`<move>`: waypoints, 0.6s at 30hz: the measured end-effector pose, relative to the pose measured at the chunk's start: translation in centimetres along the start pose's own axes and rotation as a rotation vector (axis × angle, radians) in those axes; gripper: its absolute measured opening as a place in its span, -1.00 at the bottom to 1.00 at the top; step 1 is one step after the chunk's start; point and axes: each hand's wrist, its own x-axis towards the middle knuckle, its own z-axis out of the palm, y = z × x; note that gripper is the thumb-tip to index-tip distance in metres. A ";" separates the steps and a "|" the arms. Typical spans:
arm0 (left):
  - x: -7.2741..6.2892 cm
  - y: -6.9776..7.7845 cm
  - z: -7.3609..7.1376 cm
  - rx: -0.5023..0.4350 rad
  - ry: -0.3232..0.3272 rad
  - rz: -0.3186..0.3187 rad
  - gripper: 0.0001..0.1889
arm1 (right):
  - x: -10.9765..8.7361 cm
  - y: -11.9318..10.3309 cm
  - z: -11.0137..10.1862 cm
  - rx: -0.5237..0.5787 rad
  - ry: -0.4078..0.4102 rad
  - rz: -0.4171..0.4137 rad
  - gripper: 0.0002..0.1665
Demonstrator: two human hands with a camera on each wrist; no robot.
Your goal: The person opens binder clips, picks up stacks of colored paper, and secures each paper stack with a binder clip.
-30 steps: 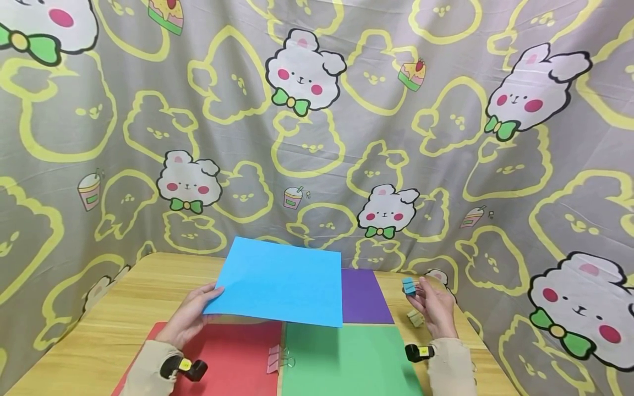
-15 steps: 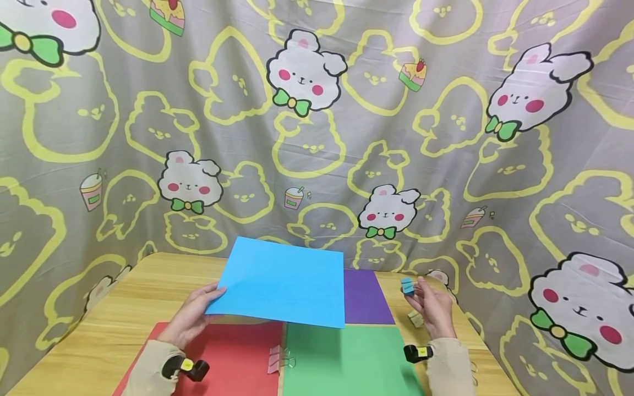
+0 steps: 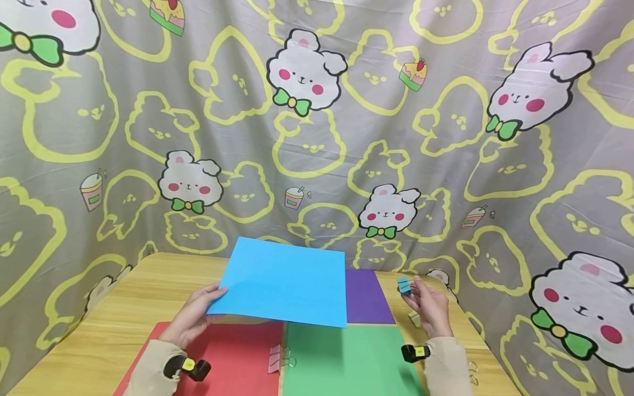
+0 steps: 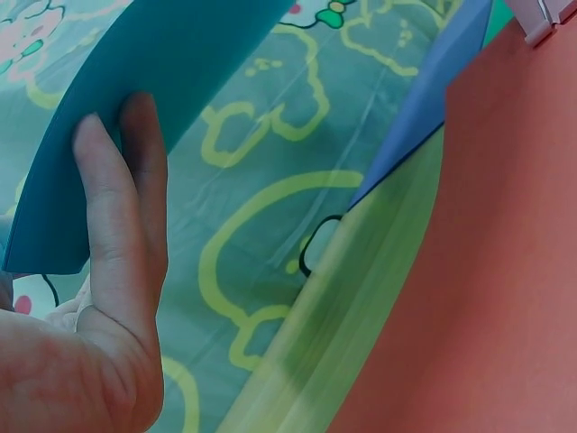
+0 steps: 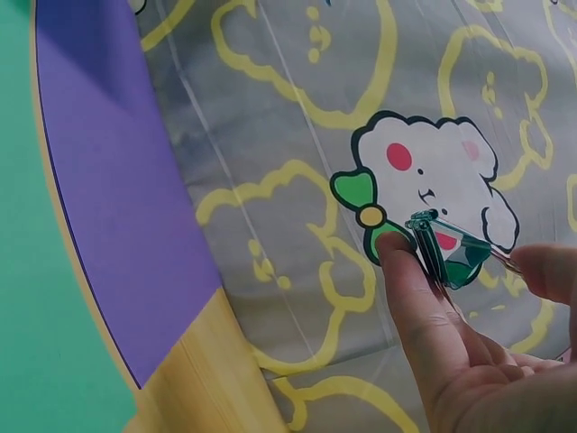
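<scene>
Head view: we hold a blue sheet (image 3: 284,283) up above the wooden table (image 3: 163,280), tilted, its right end overlapping our sight of a purple sheet (image 3: 369,297).
Left hand (image 3: 194,314): we grip the blue sheet at its left edge, near the closer corner, thumb on top and fingers beneath; our left wrist view shows two fingertips against its underside.
Right hand (image 3: 432,309): we pinch a blue binder clip (image 3: 404,285) by its wire handles, raised and well apart from the blue sheet; whether its mouth is spread, we cannot tell.
Red sheet (image 3: 233,352): lies nearest us on the left, with a pink binder clip (image 3: 274,359) on its right edge, handles reaching over the green sheet (image 3: 361,363) beside it.
Pale yellow clip (image 3: 415,319): rests on the table just below our right hand, partly hidden.
Patterned cloth (image 3: 317,135): hangs behind everything.
</scene>
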 end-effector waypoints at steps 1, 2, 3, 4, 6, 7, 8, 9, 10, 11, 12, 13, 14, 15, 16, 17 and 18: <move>0.0 0.0 0.0 0.001 0.001 0.001 -0.29 | 0.0 0.0 0.1 -0.002 0.001 -0.001 -0.60; 0.0 0.0 0.0 0.001 0.000 0.002 -0.29 | 0.0 0.0 0.2 -0.002 0.003 -0.002 -0.61; 0.0 -0.1 0.0 0.003 -0.002 0.002 -0.29 | 0.0 0.0 0.2 -0.003 0.001 -0.002 -0.61; 0.0 -0.1 0.0 0.003 0.000 0.003 -0.29 | 0.1 0.1 0.3 -0.004 -0.003 -0.004 -0.61; 0.1 -0.1 0.0 0.002 0.001 0.001 -0.30 | 0.1 0.1 0.4 -0.005 -0.004 -0.003 -0.61; 0.1 -0.1 0.1 0.001 0.004 0.000 -0.30 | 0.1 0.1 0.5 -0.009 -0.005 -0.004 -0.60; 0.1 -0.1 0.1 -0.001 0.006 -0.001 -0.30 | 0.1 0.2 0.6 -0.014 -0.004 -0.004 -0.59; 0.1 -0.1 0.1 -0.004 0.008 0.000 -0.30 | 0.1 0.2 0.6 -0.021 -0.010 -0.006 -0.58; 0.0 -0.1 0.1 0.000 0.004 0.002 -0.29 | 0.1 0.3 0.7 -0.024 -0.008 -0.007 -0.57; 0.0 -0.1 0.2 -0.004 0.007 0.003 -0.29 | 0.1 0.3 0.7 -0.026 -0.006 -0.008 -0.56; 0.0 -0.1 0.2 -0.001 0.003 0.006 -0.29 | 0.1 0.3 0.8 -0.025 -0.003 -0.008 -0.56; 0.0 -0.1 0.3 -0.006 0.008 0.008 -0.29 | 0.1 0.4 0.8 -0.028 -0.004 -0.010 -0.57; 0.0 -0.1 0.3 -0.006 0.006 0.010 -0.29 | 0.1 0.4 0.9 -0.029 -0.003 -0.010 -0.57; 0.0 -0.1 0.3 -0.006 0.004 0.011 -0.29 | 0.2 0.4 0.9 -0.030 -0.006 -0.011 -0.57; 0.0 -0.1 0.4 -0.002 0.000 0.012 -0.29 | 0.2 0.5 1.0 -0.023 -0.002 -0.011 -0.59; 0.0 -0.1 0.4 -0.005 0.003 0.011 -0.30 | 0.2 0.5 1.1 -0.018 -0.006 -0.013 -0.60; 0.0 -0.1 0.5 -0.002 -0.001 0.012 -0.30 | 0.2 0.6 1.2 -0.012 -0.010 -0.013 -0.61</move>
